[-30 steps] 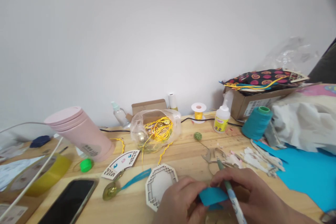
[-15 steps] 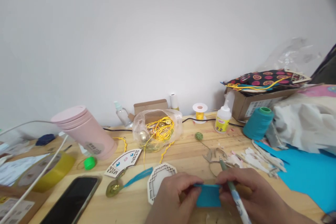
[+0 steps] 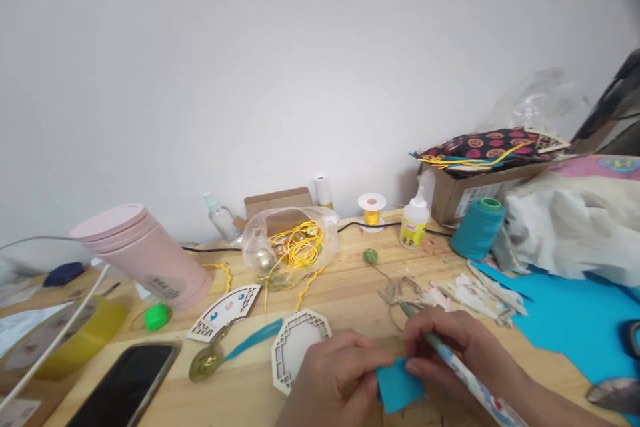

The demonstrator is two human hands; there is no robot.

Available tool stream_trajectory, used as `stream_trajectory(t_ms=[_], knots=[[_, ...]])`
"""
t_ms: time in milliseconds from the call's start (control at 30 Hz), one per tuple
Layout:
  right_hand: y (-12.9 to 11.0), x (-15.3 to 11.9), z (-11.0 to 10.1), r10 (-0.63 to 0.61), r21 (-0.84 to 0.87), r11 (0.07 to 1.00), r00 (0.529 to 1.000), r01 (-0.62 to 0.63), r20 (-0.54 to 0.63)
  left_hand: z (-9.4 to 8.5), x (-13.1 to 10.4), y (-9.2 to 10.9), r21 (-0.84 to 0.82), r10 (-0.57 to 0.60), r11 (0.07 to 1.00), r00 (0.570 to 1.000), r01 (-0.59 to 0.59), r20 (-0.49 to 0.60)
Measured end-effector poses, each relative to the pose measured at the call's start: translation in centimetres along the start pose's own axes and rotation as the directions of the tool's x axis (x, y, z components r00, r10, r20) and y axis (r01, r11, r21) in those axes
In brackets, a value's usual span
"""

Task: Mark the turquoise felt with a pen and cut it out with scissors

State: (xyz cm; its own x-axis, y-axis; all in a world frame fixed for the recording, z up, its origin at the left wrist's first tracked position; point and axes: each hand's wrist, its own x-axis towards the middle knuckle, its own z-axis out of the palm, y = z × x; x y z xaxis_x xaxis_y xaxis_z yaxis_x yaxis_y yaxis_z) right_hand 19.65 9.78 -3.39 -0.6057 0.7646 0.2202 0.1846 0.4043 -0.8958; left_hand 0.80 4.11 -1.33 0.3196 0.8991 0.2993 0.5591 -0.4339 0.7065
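Note:
My left hand (image 3: 337, 377) pinches the left edge of a small blue piece of paper or felt (image 3: 399, 387), just above the table. At the piece's upper right corner are the fingertips of my right hand (image 3: 463, 353). That hand also holds a pen (image 3: 463, 373) with a patterned white barrel and a greenish end, slanting across the palm. Partly behind my left hand lies an octagonal wooden frame (image 3: 280, 355) with lattice edges. A fan-shaped wooden piece (image 3: 227, 310) and a gold bell-like ornament (image 3: 206, 361) with a blue ribbon (image 3: 255, 339) lie farther left.
A phone (image 3: 125, 383), a tape roll (image 3: 95, 333) and a tilted pink cup (image 3: 150, 257) stand on the left. Behind are a plastic bag with yellow cord (image 3: 300, 243), a glue bottle (image 3: 414, 223) and teal thread (image 3: 479, 230). Scraps (image 3: 480, 293) and a large blue sheet (image 3: 560, 320) lie right.
The small blue piece has turned and tilted, now showing a broad flat face. My right hand has shifted, and the pen leans more to the right. The whole view has moved slightly.

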Motion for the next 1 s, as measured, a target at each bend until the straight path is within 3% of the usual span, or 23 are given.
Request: stream_trajectory(t_ms=[200, 433, 767, 867, 933, 1000], knots=[[0.4, -0.2, 0.0, 0.074, 0.046, 0.996, 0.997, -0.074, 0.006, 0.1, 0.0, 0.5, -0.045, -0.04, 0.998, 0.999, 0.039, -0.005], [0.8, -0.3, 0.6, 0.196, 0.173, 0.967, 0.979, -0.185, -0.049, 0.8, -0.2, 0.3, -0.029, -0.169, 0.984, 0.975, 0.175, 0.144], [-0.7, -0.4, 0.9, 0.174, 0.121, 0.979, 0.98, -0.162, -0.099, 1.3, 0.1, 0.6, -0.028, -0.302, 0.947, 0.916, 0.321, 0.264], [-0.9, -0.4, 0.9, 0.146, 0.114, 0.985, 0.983, -0.133, -0.116, 1.5, 0.0, 0.8, -0.151, -0.437, 0.856, 0.849, 0.494, 0.298], [-0.9, -0.4, 1.0, 0.14, 0.129, 0.984, 0.983, -0.125, -0.117, 1.6, -0.1, 0.8, -0.296, -0.538, 0.721, 0.775, 0.627, 0.331], [-0.8, -0.5, 1.0, 0.15, 0.14, 0.981, 0.982, -0.134, -0.115, 1.7, -0.2, 0.7, -0.442, -0.584, 0.586, 0.733, 0.679, 0.349]])
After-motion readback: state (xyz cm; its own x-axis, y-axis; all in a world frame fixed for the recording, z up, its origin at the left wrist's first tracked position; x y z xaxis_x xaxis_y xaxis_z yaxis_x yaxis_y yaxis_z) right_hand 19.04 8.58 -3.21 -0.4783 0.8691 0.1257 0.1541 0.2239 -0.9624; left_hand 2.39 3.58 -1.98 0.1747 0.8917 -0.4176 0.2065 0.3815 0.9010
